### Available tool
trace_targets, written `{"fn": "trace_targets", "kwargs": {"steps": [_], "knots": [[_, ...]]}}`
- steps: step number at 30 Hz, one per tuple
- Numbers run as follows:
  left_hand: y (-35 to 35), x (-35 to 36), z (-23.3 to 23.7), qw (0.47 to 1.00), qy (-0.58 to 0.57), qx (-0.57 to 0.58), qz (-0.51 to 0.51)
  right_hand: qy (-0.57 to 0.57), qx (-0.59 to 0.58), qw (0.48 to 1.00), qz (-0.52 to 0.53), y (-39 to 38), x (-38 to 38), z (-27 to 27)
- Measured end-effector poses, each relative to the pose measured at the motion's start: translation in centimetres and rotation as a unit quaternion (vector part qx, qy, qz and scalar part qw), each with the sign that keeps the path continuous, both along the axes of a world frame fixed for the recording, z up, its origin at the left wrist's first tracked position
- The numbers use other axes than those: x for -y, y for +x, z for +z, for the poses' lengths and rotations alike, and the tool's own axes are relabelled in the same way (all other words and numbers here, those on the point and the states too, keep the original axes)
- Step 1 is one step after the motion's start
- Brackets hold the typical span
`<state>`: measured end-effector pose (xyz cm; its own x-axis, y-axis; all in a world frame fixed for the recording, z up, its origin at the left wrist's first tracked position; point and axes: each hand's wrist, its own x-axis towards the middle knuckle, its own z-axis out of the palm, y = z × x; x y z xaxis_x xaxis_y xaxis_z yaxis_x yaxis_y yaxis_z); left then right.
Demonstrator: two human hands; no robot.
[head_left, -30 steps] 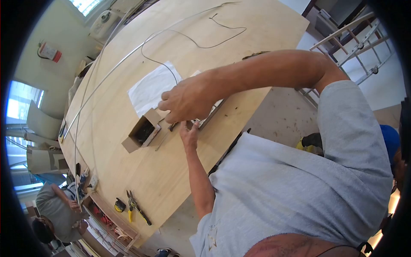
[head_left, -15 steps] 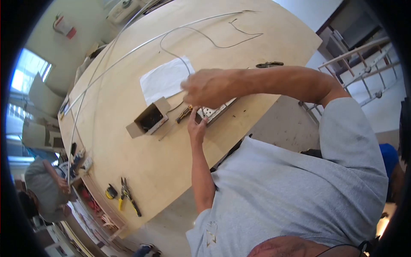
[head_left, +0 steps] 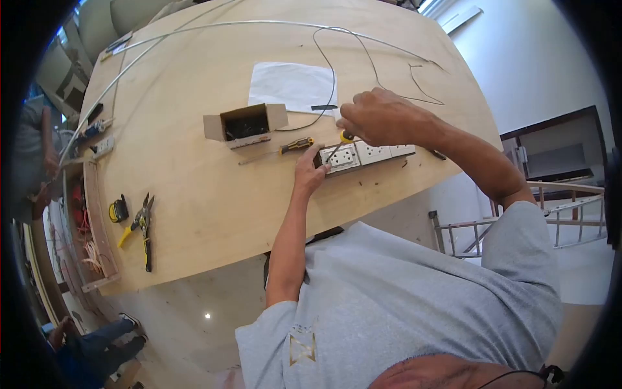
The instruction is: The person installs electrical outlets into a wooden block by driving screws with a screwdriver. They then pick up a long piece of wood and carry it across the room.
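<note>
Desk (head_left: 201, 201): outlet strip (head_left: 374, 153) pinned at near edge, screwdriver (head_left: 347, 137) on left end

- Long pale rod (head_left: 272, 22): runs along far edge.
- White sheet (head_left: 285, 83): flat, mid-desk, between rod and strip.
- Outlet strip: just in from near edge, right of centre, roughly parallel to it, white sockets up.
- Carton (head_left: 249, 141): open, flaps out, dark contents, left of strip.
- Aviation snips (head_left: 144, 222): near-left corner, jaws toward far edge.
- Right hand (head_left: 379, 117): fingers curled round screwdriver handle, above strip.
- Left hand (head_left: 310, 174): pinching strip's left end, thumb on near side.
- Screwdriver: tilted, shaft down to left-end socket; tip contact too small to tell.
- Second screwdriver (head_left: 297, 145): lying between carton and strip.
- Tape measure (head_left: 118, 210): near left edge, beside snips.
</note>
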<state>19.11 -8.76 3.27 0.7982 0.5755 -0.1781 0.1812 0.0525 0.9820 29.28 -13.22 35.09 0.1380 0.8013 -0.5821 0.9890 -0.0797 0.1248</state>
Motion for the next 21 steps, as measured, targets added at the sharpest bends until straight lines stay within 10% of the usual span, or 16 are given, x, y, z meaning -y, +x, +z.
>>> {"fn": "trace_targets", "kwargs": {"steps": [3,5,9,11,15,17,21], "knots": [[0.7,0.3,-2.6,0.999,0.03,0.035,0.025,0.076,-0.055,0.995,-0.034,1.6,0.6,-1.1],[0.4,0.4,-1.7,0.997,0.054,0.035,0.035,0.249,-0.155,0.929,0.225,2.9,1.3,-1.1],[0.4,0.2,-2.1,0.999,0.036,0.029,0.018,0.106,-0.086,0.974,0.183,0.8,1.0,-0.3],[0.6,0.4,-2.7,0.998,0.055,0.03,0.021,0.017,0.044,0.997,-0.067,-0.9,-0.5,-0.1],[0.7,0.0,-2.6,0.999,0.031,0.039,0.001,0.096,0.022,0.994,-0.04,0.9,0.7,-1.0],[0.7,0.1,-2.7,0.999,0.038,0.036,0.004,0.262,-0.152,0.922,0.241,2.4,1.5,-1.6],[0.7,0.1,-2.3,0.999,0.039,0.025,0.012,0.15,-0.135,0.959,0.201,1.6,1.1,-0.8]]}}
